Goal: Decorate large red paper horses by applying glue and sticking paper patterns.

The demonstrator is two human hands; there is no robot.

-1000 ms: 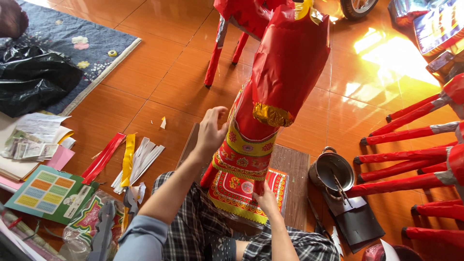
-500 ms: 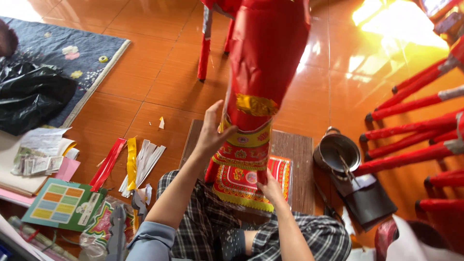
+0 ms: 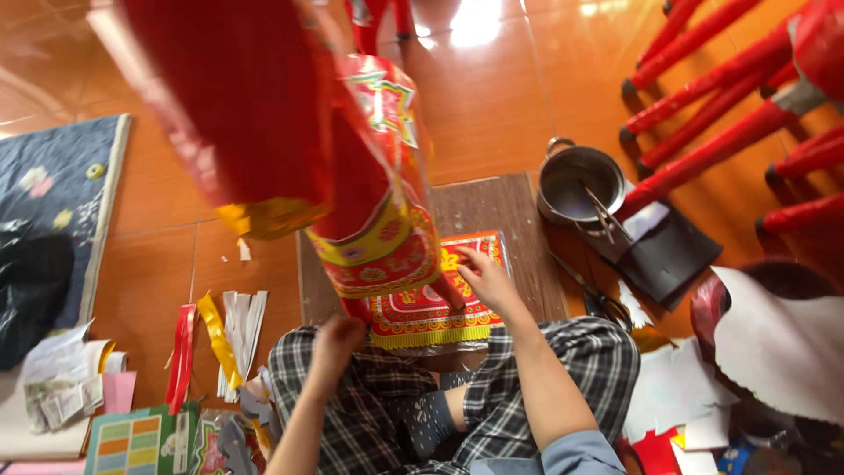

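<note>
the red and gold paper costume (image 3: 352,176) stands raised over a wooden board (image 3: 501,211) on the floor, its patterned hem (image 3: 422,312) resting there. judged light, thin, easily creased or torn; best taken at the stiffer trimmed bottom edge. left hand (image 3: 334,339) is curled closed at the hem's lower corner. right hand (image 3: 483,277) lies half spread, fingertips pressing the hem's printed panel.

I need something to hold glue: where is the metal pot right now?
In the head view the metal pot stands on the orange floor at upper right, just off the wooden board's right corner, beside the red poles.
</note>
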